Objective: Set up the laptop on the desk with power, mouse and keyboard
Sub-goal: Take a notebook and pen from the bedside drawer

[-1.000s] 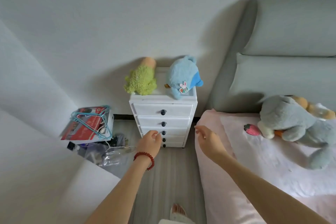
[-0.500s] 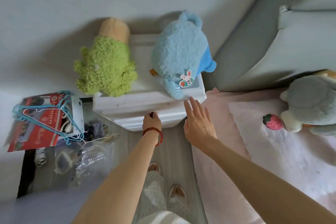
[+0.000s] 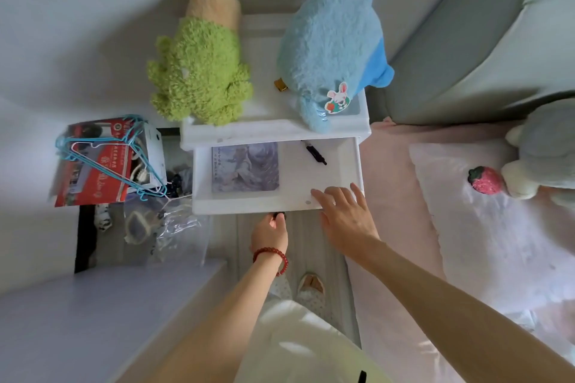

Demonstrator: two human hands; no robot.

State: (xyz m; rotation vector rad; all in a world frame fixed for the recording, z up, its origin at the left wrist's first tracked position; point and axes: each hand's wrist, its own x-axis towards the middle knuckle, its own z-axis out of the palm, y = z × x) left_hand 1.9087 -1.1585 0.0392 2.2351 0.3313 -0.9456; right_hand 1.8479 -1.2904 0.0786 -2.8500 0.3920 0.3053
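Now your left hand [image 3: 270, 228] pinches the one dark knob [image 3: 279, 214] of the open top drawer [image 3: 329, 193], while your right hand [image 3: 342, 214] rests on its front edge, fingers spread. Inside lie one picture card [image 3: 245, 167] and one black pen [image 3: 314, 152]; two plush toys, green [image 3: 199, 71] and blue [image 3: 329, 40], sit on top of the white cabinet [image 3: 267, 130]. No laptop, mouse or keyboard shows.

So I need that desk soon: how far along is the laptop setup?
Early. Done: the top drawer of the white bedside cabinet is open. In hand: the left hand grips the drawer knob while the right hand reaches in; only a picture card and a pen show inside. Left: no laptop, charger, mouse or keyboard is in view, so everything remains.
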